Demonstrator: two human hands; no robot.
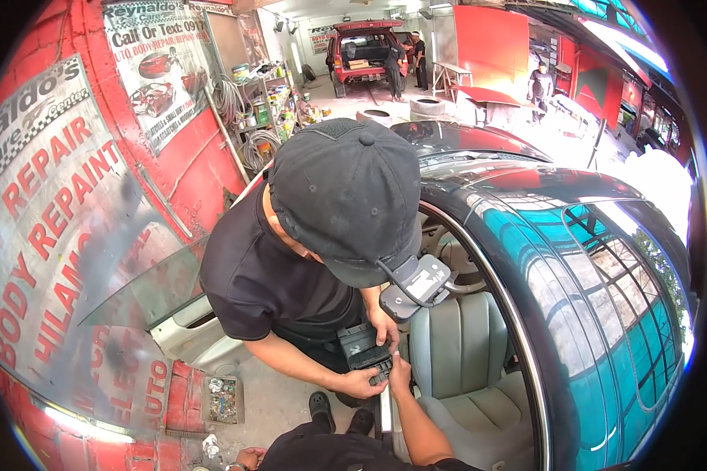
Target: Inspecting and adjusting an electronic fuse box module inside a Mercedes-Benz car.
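Observation:
A co-worker in a black cap [346, 188] and black shirt bends at the open car doorway right in front of me. Both of that person's hands [361, 383] grip a black plastic part [361, 347] by the door pillar. My right hand [401, 367] reaches up from the lower edge, and its fingertips pinch the part's lower right end. My left hand [247, 458] sits low at the bottom edge, near the floor, and is only partly in view. My dark-clothed body fills the bottom centre.
A grey car seat [456, 353] lies right of the hands, under the dark glossy car roof [589, 259]. The open door with its window glass [149, 290] stands left, against a red wall with banners. A floor drain [221, 399] holds litter. Tyres [428, 106], a red car and people are farther back.

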